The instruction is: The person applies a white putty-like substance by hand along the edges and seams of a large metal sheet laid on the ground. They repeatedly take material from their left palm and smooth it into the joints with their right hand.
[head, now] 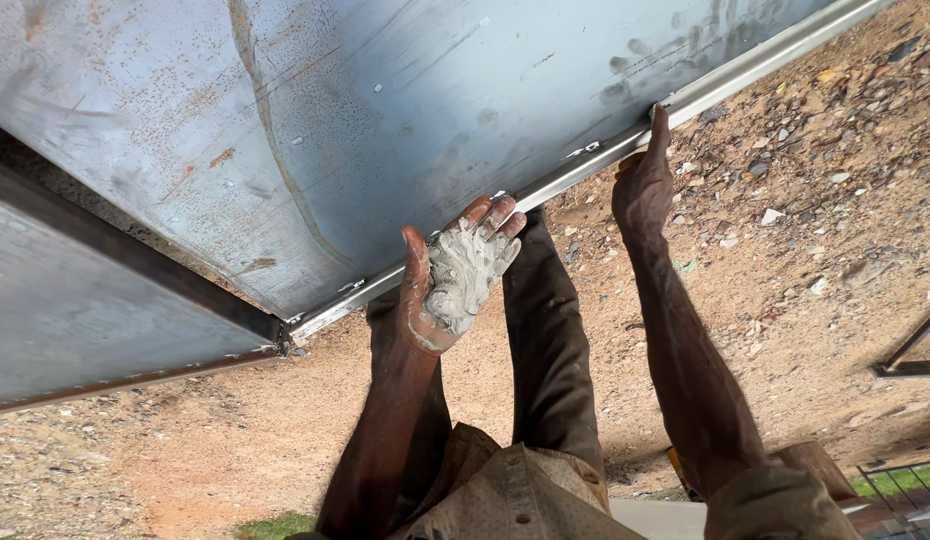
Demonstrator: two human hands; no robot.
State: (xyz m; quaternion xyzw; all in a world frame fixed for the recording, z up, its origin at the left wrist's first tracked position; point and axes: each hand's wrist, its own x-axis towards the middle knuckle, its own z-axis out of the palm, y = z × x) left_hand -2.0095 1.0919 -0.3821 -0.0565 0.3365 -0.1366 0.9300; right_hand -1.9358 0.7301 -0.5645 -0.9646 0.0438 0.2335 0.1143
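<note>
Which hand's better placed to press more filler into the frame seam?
Likely right hand: its fingertip already touches the frame seam. Left hand is palm-up, loaded with grey filler, off the metal.

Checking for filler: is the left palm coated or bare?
Coated: grey paste covers the left hand's upturned palm and fingers.

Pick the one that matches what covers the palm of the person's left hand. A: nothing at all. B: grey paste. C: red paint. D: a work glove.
B: the left hand is turned palm up beside the edge of the metal sheet, smeared with a pale grey paste, while the right hand looks bare.
</note>
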